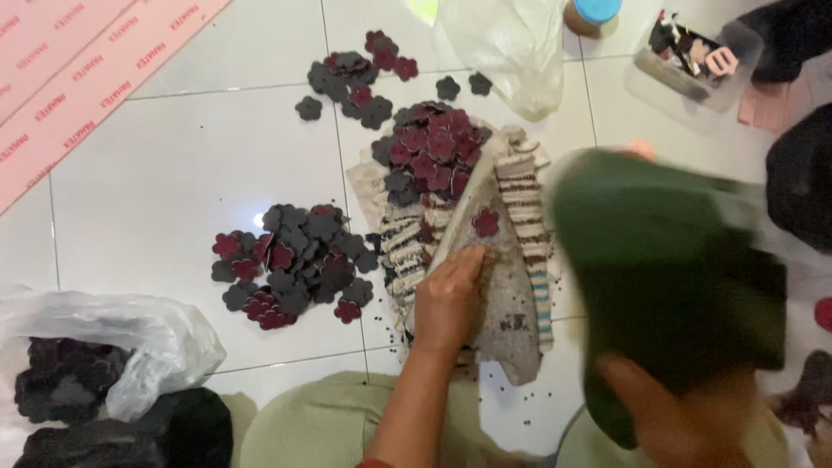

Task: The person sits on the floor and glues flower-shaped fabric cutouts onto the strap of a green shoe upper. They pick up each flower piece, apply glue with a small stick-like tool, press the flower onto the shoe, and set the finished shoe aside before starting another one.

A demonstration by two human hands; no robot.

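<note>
The left hand (pixel 448 299) presses flat, fingers together, on a grey block (pixel 501 286) at frame centre, steadying it under 1 maroon flower cutout (pixel 485 222). The right hand (pixel 646 403), lower right, grips a blurred dark green object (pixel 667 260). Cutout piles (pixel 290 260) lie on the floor (pixel 147 191).

I read this as a home used for small craft piecework, done sitting on the floor: glossy white square floor tiles (pixel 165 182) with grey grout lines serve as the work surface, heaps of dark grey and maroon flower-shaped cutouts (pixel 290 260) lie straight on them, a thin clear plastic bag (pixel 104 351) holds more of the dark pieces, a clear plastic tub (pixel 693 56) keeps small bits, and a pale pink foam sheet (pixel 78 69) lies at the edge
</note>
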